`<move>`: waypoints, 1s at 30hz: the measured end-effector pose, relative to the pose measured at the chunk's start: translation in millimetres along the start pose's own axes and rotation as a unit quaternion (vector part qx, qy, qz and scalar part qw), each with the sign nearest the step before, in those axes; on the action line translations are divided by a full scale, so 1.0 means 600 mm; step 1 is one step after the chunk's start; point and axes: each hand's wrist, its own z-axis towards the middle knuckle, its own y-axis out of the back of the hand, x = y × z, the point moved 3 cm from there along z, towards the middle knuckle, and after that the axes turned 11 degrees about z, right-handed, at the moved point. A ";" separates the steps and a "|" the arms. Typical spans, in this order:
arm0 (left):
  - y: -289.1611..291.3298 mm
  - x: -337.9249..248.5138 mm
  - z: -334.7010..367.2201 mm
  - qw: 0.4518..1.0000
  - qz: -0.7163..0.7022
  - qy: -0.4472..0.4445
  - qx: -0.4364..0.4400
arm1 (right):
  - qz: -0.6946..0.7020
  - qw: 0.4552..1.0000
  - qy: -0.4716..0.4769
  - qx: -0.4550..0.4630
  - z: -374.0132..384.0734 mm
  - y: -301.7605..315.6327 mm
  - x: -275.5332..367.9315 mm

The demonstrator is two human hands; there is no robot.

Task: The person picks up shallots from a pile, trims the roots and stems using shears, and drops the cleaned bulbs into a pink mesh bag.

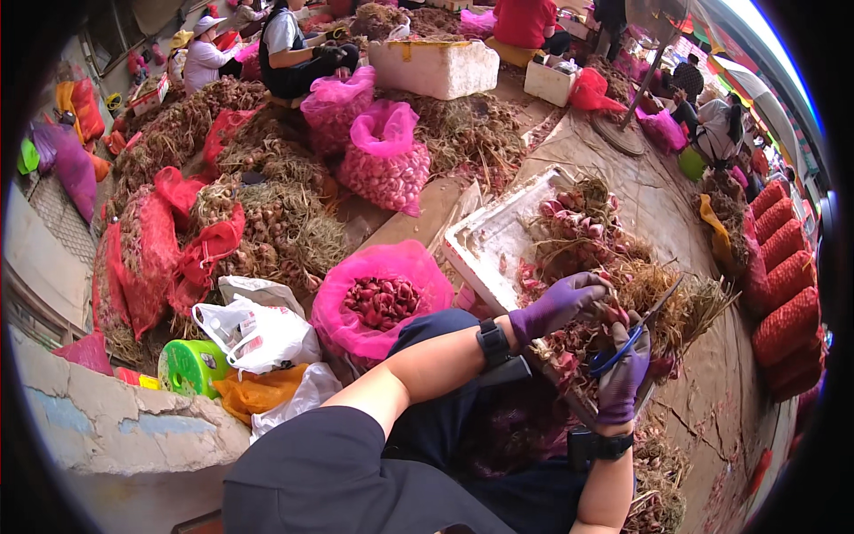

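My right hand (620, 378), in a purple and grey glove, is closed around blue-handled scissors (608, 358). The scissor blades (664, 299) point up and to the right, over dry stalks. Just left of them, my left hand (562, 309), also gloved, has its fingertips pinched on a pinkish-red shallot (615, 314), partly hidden by the fingers. Below both hands, a white foam tray (485, 233) holds red shallots (578, 222) and dry, straw-like stalks (654, 283). An open pink mesh bag (325, 298) with loose red shallots stands left of the tray.
Filled pink mesh bags (384, 165) and heaps of stalked bulbs (276, 214) lie at the left. White plastic bags (258, 334) rest beside a green stool (191, 367). Stacked red mesh sacks (785, 294) line the right. Other people sit farther back, near a foam box (433, 69).
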 end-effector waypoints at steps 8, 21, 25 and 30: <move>-0.037 -0.004 -0.005 0.984 -0.163 -0.011 0.067 | -0.004 0.997 -0.072 0.030 -0.009 0.029 0.010; -0.053 -0.010 -0.017 0.994 -0.012 -0.092 -0.061 | -0.003 1.000 -0.026 0.011 -0.007 0.017 0.013; -0.047 -0.066 -0.030 0.904 0.292 -0.291 -0.113 | -0.044 0.996 -0.059 0.059 -0.005 0.037 0.001; -0.034 -0.048 -0.020 0.921 0.248 -0.258 -0.155 | -0.037 0.998 -0.034 0.038 -0.017 -0.006 0.009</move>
